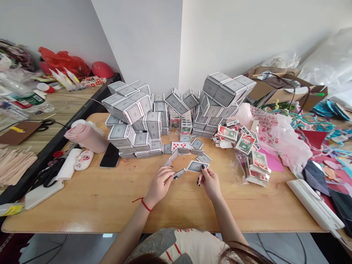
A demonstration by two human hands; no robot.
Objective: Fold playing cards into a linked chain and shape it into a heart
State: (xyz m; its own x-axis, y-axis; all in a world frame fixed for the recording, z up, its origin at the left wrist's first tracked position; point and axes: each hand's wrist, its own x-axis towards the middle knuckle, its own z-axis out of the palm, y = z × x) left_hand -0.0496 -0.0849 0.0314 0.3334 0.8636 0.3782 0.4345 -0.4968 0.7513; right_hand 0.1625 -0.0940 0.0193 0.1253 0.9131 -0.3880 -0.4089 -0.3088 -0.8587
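My left hand point(159, 183) pinches a small folded playing card point(180, 172) at its fingertips. My right hand point(210, 182) grips a flat playing card point(195, 166) by its right corner, thumb on top and grey patterned back up. Just beyond both hands, several folded cards point(173, 155) stand on edge in a loose curve. A face-up card with red pips point(180, 146) lies behind them. Further back rise blocky stacks of folded cards, one on the left point(126, 106) and a taller one on the right point(220, 90).
Opened card boxes point(244, 143) lie in a heap to the right, beside a pink-and-white plastic bag point(266, 128). A phone point(109, 155), a rolled pink cloth point(86, 136) and black scissors point(52, 170) are at the left. A white case point(313, 203) sits near the right edge.
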